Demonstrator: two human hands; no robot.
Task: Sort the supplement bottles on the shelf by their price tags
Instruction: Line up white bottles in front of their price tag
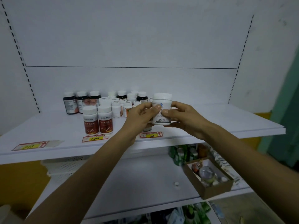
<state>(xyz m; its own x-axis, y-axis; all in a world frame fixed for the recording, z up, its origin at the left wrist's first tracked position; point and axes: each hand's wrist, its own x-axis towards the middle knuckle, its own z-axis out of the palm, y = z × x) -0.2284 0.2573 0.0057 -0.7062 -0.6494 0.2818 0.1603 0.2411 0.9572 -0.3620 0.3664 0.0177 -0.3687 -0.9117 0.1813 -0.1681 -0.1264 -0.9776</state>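
Note:
A white supplement bottle (162, 101) with a white cap is held upright above the white shelf (226, 120). My left hand (140, 115) grips its left side and my right hand (182, 115) grips its right side, both thumbs on the label. Under the hands another bottle (146, 128) is mostly hidden, behind a price tag marked 108 (151, 134). Two red-label bottles (97, 120) stand behind the tag marked 200 (94, 138). A third tag (30, 145) lies at the far left. Several more bottles (113, 101) cluster at the back.
The lower shelf (137, 183) carries a cardboard box (208, 178) of small items at right, green packets (181, 153) behind it and a small white cap (176, 183). Slotted uprights (24, 62) frame the shelf's back panel.

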